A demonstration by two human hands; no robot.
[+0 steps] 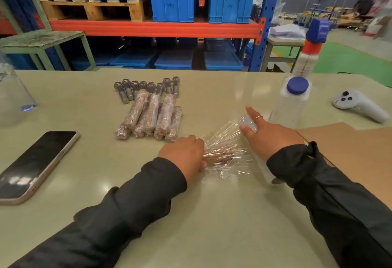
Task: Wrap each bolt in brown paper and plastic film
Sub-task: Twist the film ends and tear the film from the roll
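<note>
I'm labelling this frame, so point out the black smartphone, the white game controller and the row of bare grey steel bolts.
Black smartphone (36, 162): head view, middle of its screen.
White game controller (358, 104): head view, its body.
Bare grey steel bolts (127, 92): head view, one shank at the row's left.

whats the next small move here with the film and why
Probably roll the paper-wrapped bolt under the left hand onward while the right hand feeds film from the roll. The plastic film is stretched between them and looks only partly wound on.
</note>
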